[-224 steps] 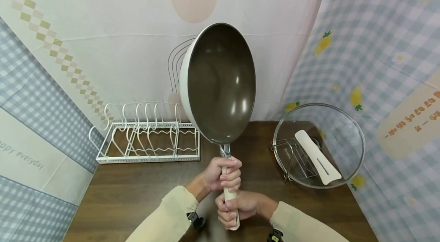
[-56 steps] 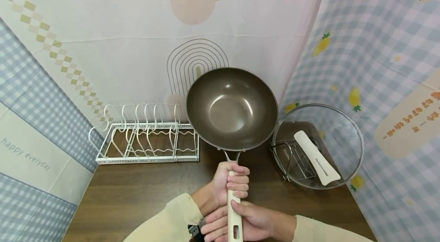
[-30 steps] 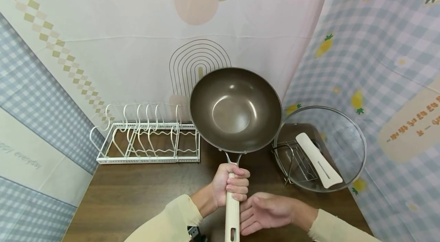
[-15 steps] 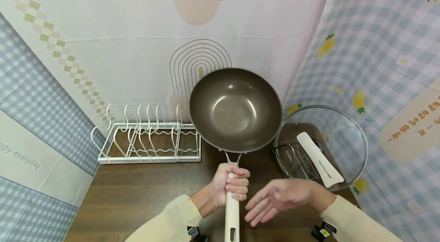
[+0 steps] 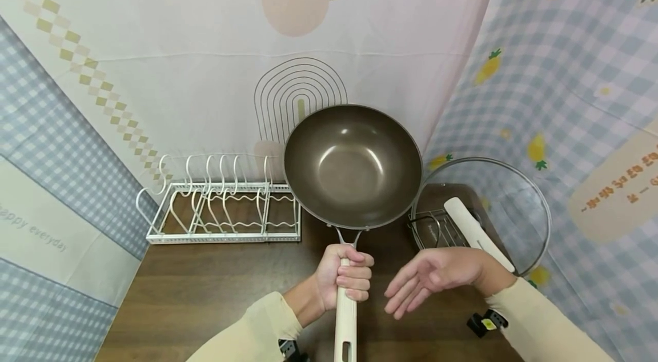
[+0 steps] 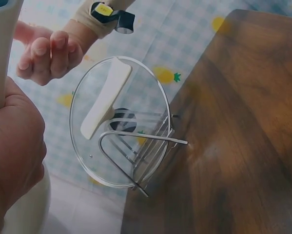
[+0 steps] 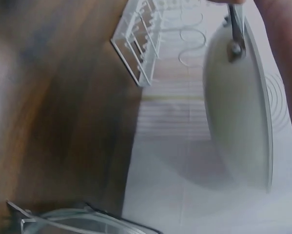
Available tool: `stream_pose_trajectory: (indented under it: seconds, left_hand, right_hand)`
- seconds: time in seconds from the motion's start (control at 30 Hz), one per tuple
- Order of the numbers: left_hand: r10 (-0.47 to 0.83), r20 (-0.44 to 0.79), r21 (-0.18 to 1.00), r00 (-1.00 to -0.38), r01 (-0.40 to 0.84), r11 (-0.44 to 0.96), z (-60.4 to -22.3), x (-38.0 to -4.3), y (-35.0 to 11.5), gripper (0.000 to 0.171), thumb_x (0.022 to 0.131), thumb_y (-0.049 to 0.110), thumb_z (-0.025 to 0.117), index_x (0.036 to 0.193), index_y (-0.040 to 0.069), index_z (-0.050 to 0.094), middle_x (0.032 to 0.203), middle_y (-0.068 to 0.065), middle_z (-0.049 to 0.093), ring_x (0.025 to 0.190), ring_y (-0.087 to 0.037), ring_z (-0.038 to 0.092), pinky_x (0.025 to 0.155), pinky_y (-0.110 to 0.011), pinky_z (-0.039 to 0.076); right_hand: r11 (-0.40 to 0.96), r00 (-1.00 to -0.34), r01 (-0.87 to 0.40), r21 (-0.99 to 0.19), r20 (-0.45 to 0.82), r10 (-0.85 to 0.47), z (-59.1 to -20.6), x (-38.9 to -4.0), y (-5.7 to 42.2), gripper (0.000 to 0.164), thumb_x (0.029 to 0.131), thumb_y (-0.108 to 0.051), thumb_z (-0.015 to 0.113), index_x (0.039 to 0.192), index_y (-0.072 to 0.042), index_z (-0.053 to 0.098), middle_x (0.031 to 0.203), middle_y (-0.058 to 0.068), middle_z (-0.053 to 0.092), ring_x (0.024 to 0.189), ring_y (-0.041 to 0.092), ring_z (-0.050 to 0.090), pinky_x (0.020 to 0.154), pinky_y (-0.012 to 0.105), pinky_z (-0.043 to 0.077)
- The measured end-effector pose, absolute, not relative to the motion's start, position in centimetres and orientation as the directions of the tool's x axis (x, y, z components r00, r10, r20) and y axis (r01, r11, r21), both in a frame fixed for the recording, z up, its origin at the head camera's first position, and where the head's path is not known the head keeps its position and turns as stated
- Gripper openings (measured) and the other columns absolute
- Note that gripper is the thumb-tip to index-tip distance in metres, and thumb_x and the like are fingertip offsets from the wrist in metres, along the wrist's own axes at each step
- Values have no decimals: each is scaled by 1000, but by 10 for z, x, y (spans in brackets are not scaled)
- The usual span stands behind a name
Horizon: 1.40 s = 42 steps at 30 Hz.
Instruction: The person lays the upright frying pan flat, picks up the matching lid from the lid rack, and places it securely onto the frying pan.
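A wok with a dark inside and a white outside is held up over the back of the table, its bowl facing me. My left hand grips its cream handle just below the metal neck. To the right of the handle, my right hand hovers apart from it, fingers extended and palm turned toward the handle. In the right wrist view the wok's white outer side shows edge-on. The left wrist view catches the right hand beyond the handle, holding nothing.
At the right, a glass lid with a cream grip leans upright in a small wire stand. A white wire pan rack stands at the back left. Patterned cloths hang around the wooden table.
The wok has come down from a steeply raised, sideways-turned pose to face me. My right hand has released the handle's end and moved right and up; the left keeps its grip.
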<state>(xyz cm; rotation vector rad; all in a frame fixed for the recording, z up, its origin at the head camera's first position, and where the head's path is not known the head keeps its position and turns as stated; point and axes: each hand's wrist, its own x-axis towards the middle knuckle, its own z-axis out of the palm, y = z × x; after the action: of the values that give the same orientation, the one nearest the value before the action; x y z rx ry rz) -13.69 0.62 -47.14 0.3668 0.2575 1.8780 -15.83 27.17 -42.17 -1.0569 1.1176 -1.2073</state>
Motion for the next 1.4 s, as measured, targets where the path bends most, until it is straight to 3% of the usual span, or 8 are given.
stream_pose_trajectory:
  seconds: [0.13, 0.3, 0.53, 0.83, 1.17, 1.4]
  left_hand:
    - [947, 123, 355, -296, -878, -321, -470, -136, 5, 31, 86, 24, 53, 64, 22, 32, 47, 13, 19, 36, 1, 27, 44, -15, 27]
    - [952, 123, 358, -282, -882, -307, -469, -135, 3, 30, 87, 24, 52, 65, 22, 32, 46, 14, 21, 37, 1, 26, 44, -15, 28]
    - [952, 127, 362, -278, -881, -306, -468, -134, 2, 32, 87, 24, 52, 65, 21, 29, 46, 14, 23, 37, 1, 27, 44, -16, 27]
    - [954, 127, 345, -271, -890, -298, -468, -134, 1, 32, 87, 24, 53, 65, 22, 29, 47, 14, 20, 37, 1, 25, 44, -15, 26]
    - [955, 137, 334, -264, -895, -295, -466, -131, 1, 33, 86, 24, 53, 65, 22, 28, 47, 14, 19, 37, 1, 24, 45, -15, 27]
    - [955, 136, 336, -262, -895, -293, -465, -130, 1, 33, 85, 24, 53, 66, 22, 27, 47, 14, 18, 37, 1, 24, 46, -15, 27]
  right_hand:
    - [38, -15, 134, -990, -40, -999, -418, -164, 283, 78, 108, -52, 41, 148, 15, 37, 147, 31, 54, 135, 41, 57, 111, 64, 42]
    - [-50, -75, 109, -993, 42, -996, -414, -173, 295, 68, 111, -42, 39, 149, 14, 36, 149, 28, 53, 138, 41, 54, 114, 56, 43]
    - [-176, -144, 31, -984, 169, -975, -408, -185, 304, 57, 114, -25, 32, 150, 18, 27, 154, 35, 41, 142, 46, 47, 118, 50, 42]
    - [-236, -217, -50, -970, 241, -946, -394, -196, 317, 49, 113, -11, 26, 146, 25, 24, 152, 39, 41, 142, 47, 47, 119, 49, 39]
    - [-241, -407, -213, -947, 310, -859, -381, -210, 321, 39, 107, 10, 22, 141, 28, 31, 147, 37, 49, 136, 40, 56, 113, 42, 48]
    - [-158, -635, -360, -919, 366, -680, -372, -216, 322, 39, 107, 10, 28, 142, 25, 35, 146, 36, 49, 137, 36, 56, 113, 41, 48]
